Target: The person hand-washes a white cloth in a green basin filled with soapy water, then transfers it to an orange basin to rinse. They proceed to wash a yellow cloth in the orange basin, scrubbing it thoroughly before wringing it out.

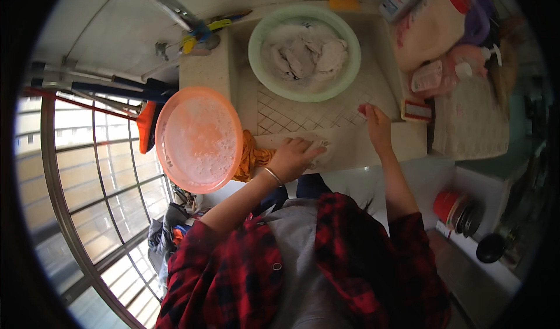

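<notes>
My left hand (pixel 292 157), with a bangle at the wrist, presses a small wet white cloth (pixel 323 150) onto the front ledge of the stone sink (pixel 376 141). Above the sink's ribbed washboard slope (pixel 297 112) is my right hand (pixel 378 125), its fingers bent. A reddish spot shows at its fingertips; whether that is a held thing or the fingers themselves is unclear. Farther back in the basin stands a green plastic tub (pixel 261 73) with light-coloured laundry (pixel 302 57) in cloudy water. Orange-yellow fabric (pixel 248 158) lies bunched left of my left hand.
An orange basin (pixel 162 147) of sudsy water sits at the left. A scrubbing brush (pixel 416 111) rests on the right rim, beside detergent bottles (pixel 431 27) and a pink pump bottle (pixel 431 77). The faucet (pixel 168 9) juts out at upper left, above broom handles (pixel 105 86).
</notes>
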Demonstrator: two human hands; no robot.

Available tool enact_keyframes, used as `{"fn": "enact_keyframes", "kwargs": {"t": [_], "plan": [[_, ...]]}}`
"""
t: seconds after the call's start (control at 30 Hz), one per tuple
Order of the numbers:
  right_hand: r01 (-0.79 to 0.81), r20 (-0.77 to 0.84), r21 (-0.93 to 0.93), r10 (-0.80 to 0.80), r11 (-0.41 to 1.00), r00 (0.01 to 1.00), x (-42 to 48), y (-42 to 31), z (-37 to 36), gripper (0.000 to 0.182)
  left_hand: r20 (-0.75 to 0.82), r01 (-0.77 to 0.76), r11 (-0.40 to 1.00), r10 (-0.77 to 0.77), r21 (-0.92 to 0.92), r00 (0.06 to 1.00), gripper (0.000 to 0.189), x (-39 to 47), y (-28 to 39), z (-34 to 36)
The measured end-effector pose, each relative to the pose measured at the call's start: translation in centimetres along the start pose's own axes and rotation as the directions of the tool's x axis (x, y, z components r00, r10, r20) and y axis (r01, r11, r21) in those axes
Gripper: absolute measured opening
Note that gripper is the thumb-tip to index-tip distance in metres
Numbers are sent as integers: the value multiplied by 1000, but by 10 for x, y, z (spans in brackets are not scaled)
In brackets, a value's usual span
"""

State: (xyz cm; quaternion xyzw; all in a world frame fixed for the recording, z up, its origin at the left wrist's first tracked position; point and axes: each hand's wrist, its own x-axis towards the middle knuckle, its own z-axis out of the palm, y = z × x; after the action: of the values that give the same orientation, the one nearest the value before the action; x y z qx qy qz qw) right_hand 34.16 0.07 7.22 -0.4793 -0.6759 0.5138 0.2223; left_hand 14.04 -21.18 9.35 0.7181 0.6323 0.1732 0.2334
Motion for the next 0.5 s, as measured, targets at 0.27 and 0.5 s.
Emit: {"fn": "enact_keyframes", "kwargs": {"t": [0.27, 0.5], "plan": [[295, 180, -165, -266, 941, 947, -33, -61, 32, 21, -190, -18, 999, 25, 38, 982, 60, -24, 10, -10], [669, 681, -91, -444, 738, 582, -67, -102, 177, 27, -453, -124, 992, 108, -6, 885, 30, -116, -25, -71]]}}
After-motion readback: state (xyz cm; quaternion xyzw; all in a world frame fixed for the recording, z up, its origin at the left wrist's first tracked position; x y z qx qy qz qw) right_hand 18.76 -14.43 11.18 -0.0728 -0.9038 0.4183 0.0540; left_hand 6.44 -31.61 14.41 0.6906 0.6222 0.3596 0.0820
